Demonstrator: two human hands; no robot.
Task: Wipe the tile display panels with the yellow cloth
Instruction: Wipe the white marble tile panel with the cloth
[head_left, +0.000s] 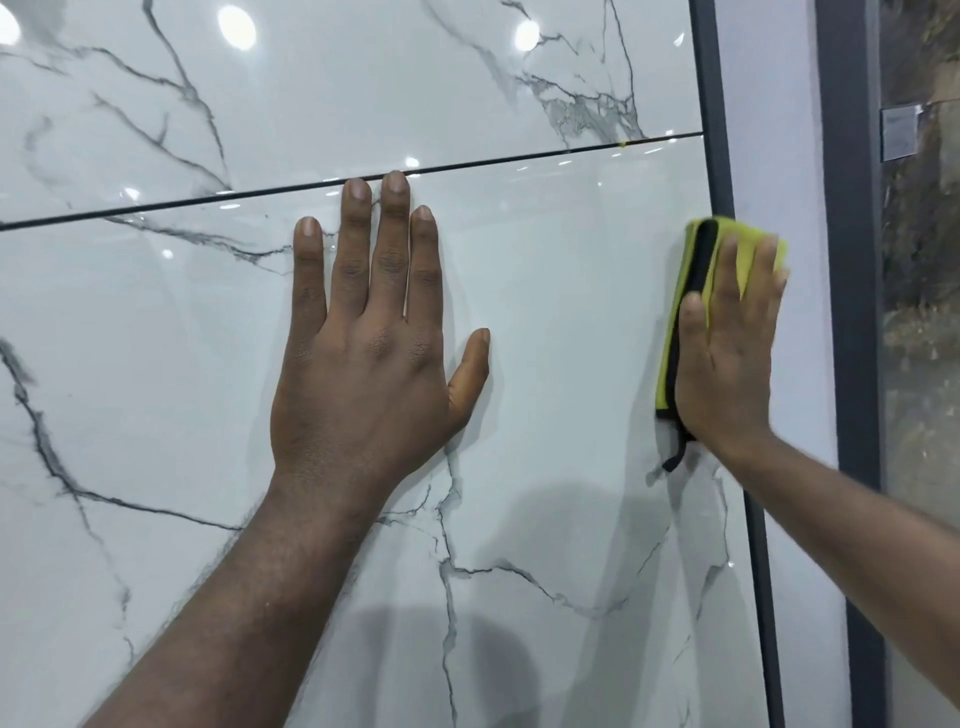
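A: Start from the tips.
B: Left fingers (356, 234) straight, a little spread, tips at the seam (208, 200); the left hand (363, 353) lies flat on the lower panel (561, 312). Right fingers (766, 275) straight, blurred, pressing the cloth (746, 265).
A: Where's the cloth?
B: Folded under the right hand (727, 364), on the panel's right edge, touching the dark frame (714, 130).

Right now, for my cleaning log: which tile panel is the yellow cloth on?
The lower panel, below the dark joint; the right hand presses the yellow cloth at its right edge.
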